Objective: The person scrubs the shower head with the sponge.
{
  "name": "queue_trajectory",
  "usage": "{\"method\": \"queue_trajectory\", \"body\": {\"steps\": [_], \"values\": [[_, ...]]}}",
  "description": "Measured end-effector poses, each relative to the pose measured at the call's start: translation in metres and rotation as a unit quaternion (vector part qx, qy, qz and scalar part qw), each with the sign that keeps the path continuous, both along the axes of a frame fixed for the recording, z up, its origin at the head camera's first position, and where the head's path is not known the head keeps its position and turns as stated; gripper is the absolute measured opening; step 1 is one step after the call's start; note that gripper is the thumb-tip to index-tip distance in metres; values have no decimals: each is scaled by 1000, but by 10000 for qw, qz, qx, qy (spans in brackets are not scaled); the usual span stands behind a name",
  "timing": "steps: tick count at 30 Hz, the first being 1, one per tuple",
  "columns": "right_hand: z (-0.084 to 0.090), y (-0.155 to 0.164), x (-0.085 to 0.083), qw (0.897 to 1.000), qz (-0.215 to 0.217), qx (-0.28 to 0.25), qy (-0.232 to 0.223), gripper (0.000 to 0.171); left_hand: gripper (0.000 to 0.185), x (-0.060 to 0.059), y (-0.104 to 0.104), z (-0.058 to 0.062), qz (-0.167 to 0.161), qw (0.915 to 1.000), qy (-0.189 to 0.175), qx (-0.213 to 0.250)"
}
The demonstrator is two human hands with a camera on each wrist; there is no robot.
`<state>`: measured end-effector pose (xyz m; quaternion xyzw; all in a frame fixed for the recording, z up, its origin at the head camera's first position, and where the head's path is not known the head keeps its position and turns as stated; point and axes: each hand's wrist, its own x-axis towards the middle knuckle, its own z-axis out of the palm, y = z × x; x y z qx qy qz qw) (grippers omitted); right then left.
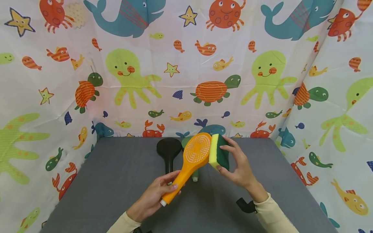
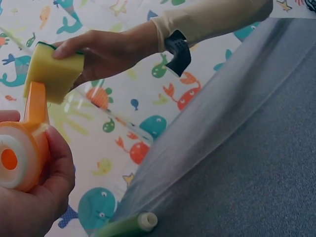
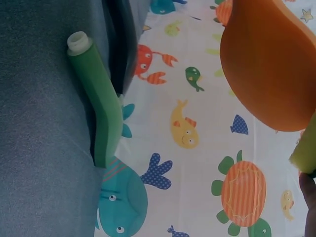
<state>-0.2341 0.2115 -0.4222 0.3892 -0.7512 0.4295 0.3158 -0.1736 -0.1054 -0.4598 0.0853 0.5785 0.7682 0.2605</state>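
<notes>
Orange shower head (image 1: 193, 158) held above grey surface (image 1: 116, 181), long axis diagonal: head up-right, white-tipped handle (image 1: 182, 178) down-left, perforated face toward head camera. Left hand (image 1: 152, 195): fingers wrapped round handle. Right hand (image 1: 240, 168): fingers partly spread, pinching yellow-green sponge (image 1: 218, 151) at head's right rim; contact unclear.

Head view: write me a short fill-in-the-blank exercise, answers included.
1. The left hand grips the orange shower head by its ____.
2. The right hand holds the sponge with its ____ side facing that shower head.
3. In this view, the black shower head appears to the ____ of the orange one.
Missing words: handle; yellow; left.
</notes>
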Motion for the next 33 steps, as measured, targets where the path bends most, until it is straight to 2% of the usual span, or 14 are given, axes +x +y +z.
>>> {"method": "queue_trajectory", "body": {"steps": [10,15,19,25,33], "values": [[6,5,1,9941,572,-546,-738,60,63,6,-5,-1,-88,9999,53,-97],[5,4,4,9934,504,-572,-855,60,61,5,-4,-1,-26,9999,134,-19],[5,-1,6,9972,193,-363,-623,63,60,2,-1,-1,80,9997,202,53],[3,-10,6,9999,-121,-89,-20,64,64,-4,5,5,195,9995,176,183],[6,-24,6,9943,-775,449,581,62,66,-10,11,10,242,9982,11,554]]}}
